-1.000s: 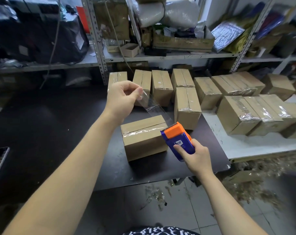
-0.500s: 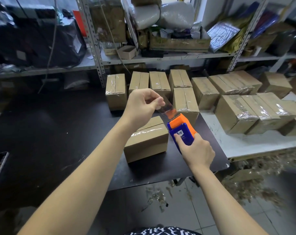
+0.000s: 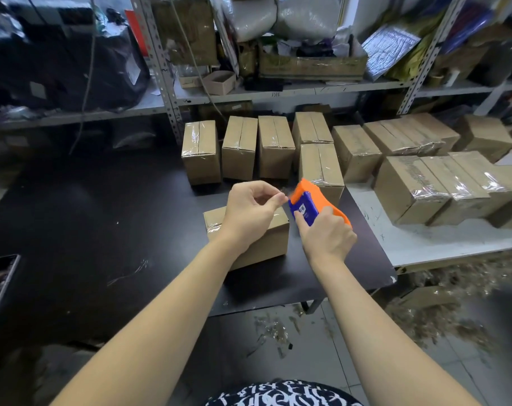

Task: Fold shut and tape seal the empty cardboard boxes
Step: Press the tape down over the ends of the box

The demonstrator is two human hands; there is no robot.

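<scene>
A closed cardboard box [image 3: 274, 241] with clear tape across its top lies on the black table [image 3: 102, 230], partly hidden by my left wrist. My left hand [image 3: 250, 212] hovers above it and pinches the short free end of clear tape between thumb and forefinger. Right beside it, my right hand [image 3: 326, 237] grips a blue and orange tape dispenser [image 3: 306, 205], tilted up, its mouth almost touching my left fingertips. Several taped boxes [image 3: 240, 148] stand in a row behind.
More sealed boxes [image 3: 424, 186] crowd a white table [image 3: 424, 244] on the right. Metal shelves [image 3: 278, 92] full of bags and cartons run along the back. A dark tray [image 3: 0, 279] sits at the left edge. Tape scraps litter the floor [image 3: 278, 332].
My left hand came down and right, my right hand raised the dispenser to meet it. The long stretch of tape between them has shrunk to a short bit.
</scene>
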